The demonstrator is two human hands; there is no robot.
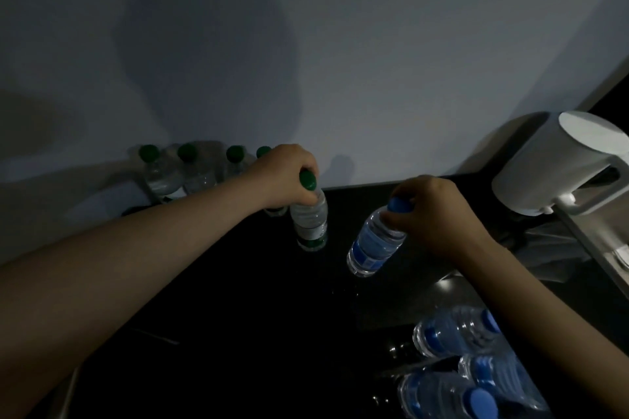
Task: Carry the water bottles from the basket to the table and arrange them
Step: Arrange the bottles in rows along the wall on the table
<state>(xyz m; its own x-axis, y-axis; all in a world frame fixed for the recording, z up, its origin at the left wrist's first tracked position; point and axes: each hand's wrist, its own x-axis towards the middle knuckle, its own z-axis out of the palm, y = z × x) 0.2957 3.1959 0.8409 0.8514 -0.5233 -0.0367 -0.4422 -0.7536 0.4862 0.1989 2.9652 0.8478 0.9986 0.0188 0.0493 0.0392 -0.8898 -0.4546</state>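
My left hand [284, 173] grips the neck of a green-capped water bottle [309, 219] that stands on the dark table [221, 282]. My right hand [432, 211] holds a blue-capped bottle [374, 243] by its cap, tilted, with its base near the table top. A row of green-capped bottles [177, 173] stands along the wall at the back left. Several blue-capped bottles [456, 333] lie piled at the bottom right; the basket around them is too dark to make out.
A white electric kettle [561, 163] stands at the right on a tray. The pale wall [306, 44] closes off the table's far edge. The scene is dim.
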